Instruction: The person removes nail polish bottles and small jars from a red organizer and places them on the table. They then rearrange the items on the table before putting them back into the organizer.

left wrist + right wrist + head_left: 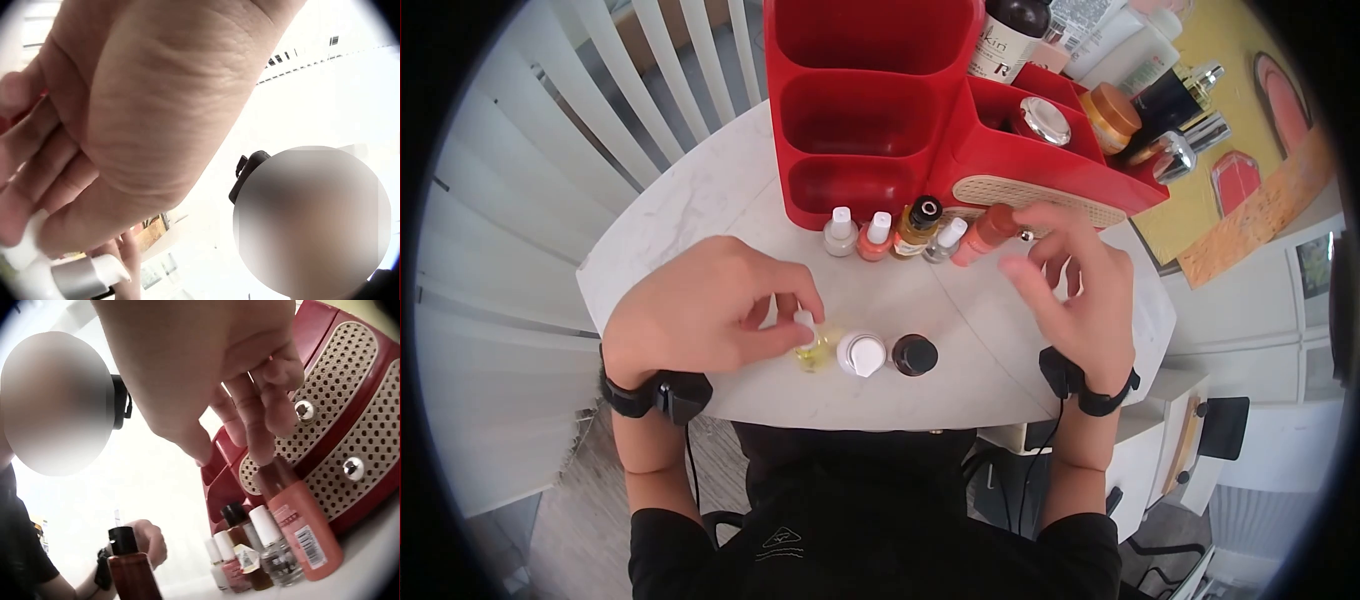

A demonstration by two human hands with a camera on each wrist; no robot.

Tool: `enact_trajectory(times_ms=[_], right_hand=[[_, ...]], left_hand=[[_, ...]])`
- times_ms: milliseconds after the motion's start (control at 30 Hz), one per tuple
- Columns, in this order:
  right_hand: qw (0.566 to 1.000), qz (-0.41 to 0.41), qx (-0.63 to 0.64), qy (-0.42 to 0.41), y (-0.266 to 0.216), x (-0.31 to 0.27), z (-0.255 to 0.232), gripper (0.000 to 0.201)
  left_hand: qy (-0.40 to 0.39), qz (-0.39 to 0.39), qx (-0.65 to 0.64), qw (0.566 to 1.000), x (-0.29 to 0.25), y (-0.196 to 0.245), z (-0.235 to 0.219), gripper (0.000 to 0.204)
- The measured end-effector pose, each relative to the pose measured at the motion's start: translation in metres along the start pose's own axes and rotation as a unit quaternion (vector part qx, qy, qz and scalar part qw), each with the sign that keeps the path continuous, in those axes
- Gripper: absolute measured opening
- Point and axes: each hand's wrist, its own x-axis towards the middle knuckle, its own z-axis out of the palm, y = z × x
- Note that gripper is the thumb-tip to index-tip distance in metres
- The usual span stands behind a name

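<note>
Left hand (710,312): pinching a yellow bottle (813,358) by its cap, beside a white bottle (850,358).
Right hand (1088,295): released, fingertips beside a coral bottle (977,243).
Row (914,236): 5 bottles, coral included, before a red organizer (946,120).

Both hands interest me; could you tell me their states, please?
Left hand: pinching the yellow bottle by its white cap.
Right hand: open, holding nothing, near the coral bottle.
</note>
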Motion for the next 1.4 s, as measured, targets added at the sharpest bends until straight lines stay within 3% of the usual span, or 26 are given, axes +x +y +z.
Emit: enact_trajectory(times_ms=[67,100,133,233,367,567,967,1400], right_hand=[[0.997,-0.028,0.065,-0.021,-0.003,-0.003,0.001,0.043],[0.99,-0.066,0.102,-0.065,-0.006,-0.004,0.005,0.045],[0.979,-0.104,0.139,-0.108,-0.009,-0.005,0.009,0.047],[0.967,-0.146,0.132,-0.161,-0.024,-0.003,0.015,0.057],[0.965,-0.165,0.132,-0.158,-0.024,-0.007,0.029,0.04],[0.973,-0.121,0.138,-0.142,-0.02,-0.008,0.021,0.026],[0.996,-0.045,0.049,-0.054,-0.005,-0.003,0.0,0.029],[0.998,-0.048,0.0,-0.036,-0.001,-0.002,0.015,0.031]], left_hand=[[0.059,-0.034,-0.011,0.998,-0.001,-0.001,-0.004,0.016],[0.059,-0.035,-0.011,0.998,0.0,-0.003,-0.004,0.016],[0.107,-0.044,0.007,0.993,0.002,-0.006,-0.003,0.016],[0.182,-0.07,0.041,0.98,0.01,-0.008,-0.001,0.016],[0.243,-0.073,0.059,0.965,0.019,-0.017,0.004,0.015],[0.272,-0.055,0.09,0.956,0.026,-0.021,0.012,0.013],[0.311,-0.039,0.112,0.943,0.03,-0.024,0.02,0.014],[0.317,-0.036,0.162,0.934,0.028,-0.015,0.022,0.018]])
